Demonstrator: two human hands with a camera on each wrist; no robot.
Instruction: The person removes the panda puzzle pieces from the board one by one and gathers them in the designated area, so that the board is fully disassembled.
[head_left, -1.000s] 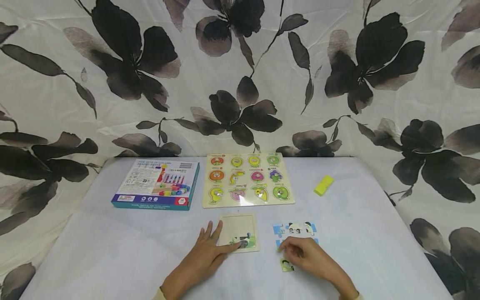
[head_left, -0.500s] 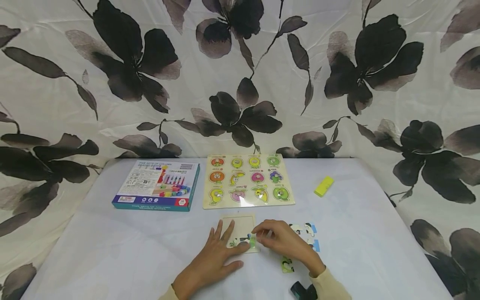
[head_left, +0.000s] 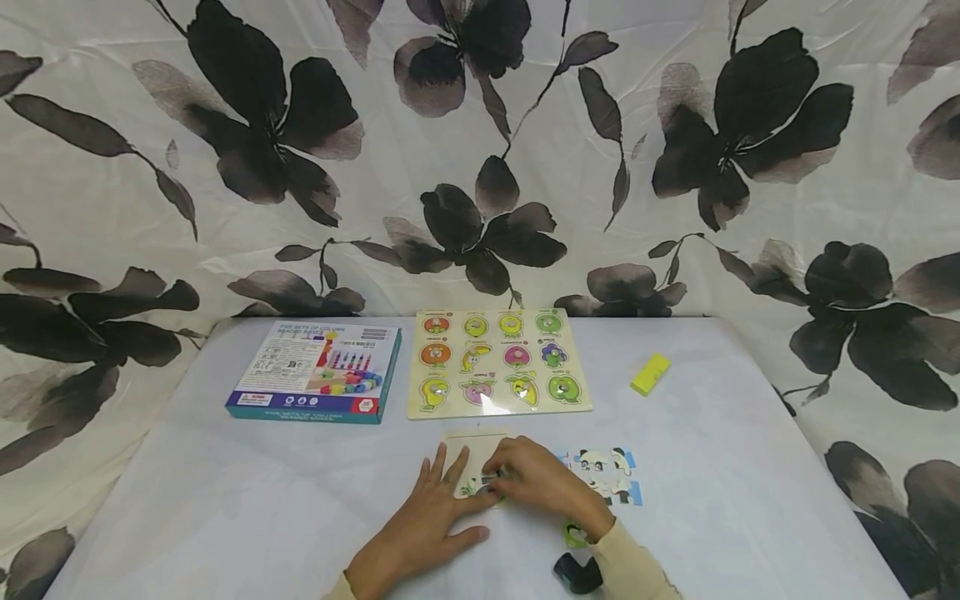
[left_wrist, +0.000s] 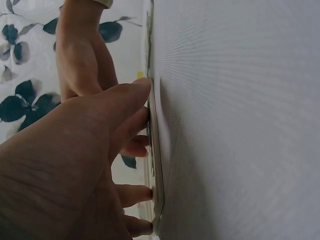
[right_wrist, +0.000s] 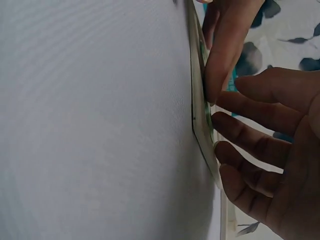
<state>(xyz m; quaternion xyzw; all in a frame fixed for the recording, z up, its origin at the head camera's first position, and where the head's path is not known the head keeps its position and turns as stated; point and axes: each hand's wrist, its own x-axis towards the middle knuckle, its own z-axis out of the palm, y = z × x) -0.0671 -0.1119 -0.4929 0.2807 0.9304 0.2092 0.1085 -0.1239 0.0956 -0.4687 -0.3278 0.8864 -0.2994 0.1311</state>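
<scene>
A small wooden puzzle tray [head_left: 468,444] lies on the table between my hands, with some green and black-and-white pieces in its lower part. My left hand [head_left: 423,517] rests spread on the tray's left side, its thumb [left_wrist: 137,90] along the near edge. My right hand [head_left: 536,479] is over the tray's lower right, fingers bent and fingertips [right_wrist: 220,120] down at the surface. It seems to pinch a small puzzle piece, which the fingers mostly hide. Right of the tray lie loose panda puzzle pieces [head_left: 603,477], partly behind the right hand. A green piece [head_left: 574,536] lies nearer me, beside the right wrist.
Behind the tray lies a fruit puzzle board [head_left: 497,405]. A boxed set [head_left: 313,367] is at the back left, and a yellow block [head_left: 650,374] at the back right. A black wrist device [head_left: 577,575] shows beside the right sleeve. A floral cloth [head_left: 480,125] hangs behind the table.
My right hand has moved left from the loose pieces to the tray, and its fingers are now lower over the inner right part. The left hand shifted slightly right and stays on the tray.
</scene>
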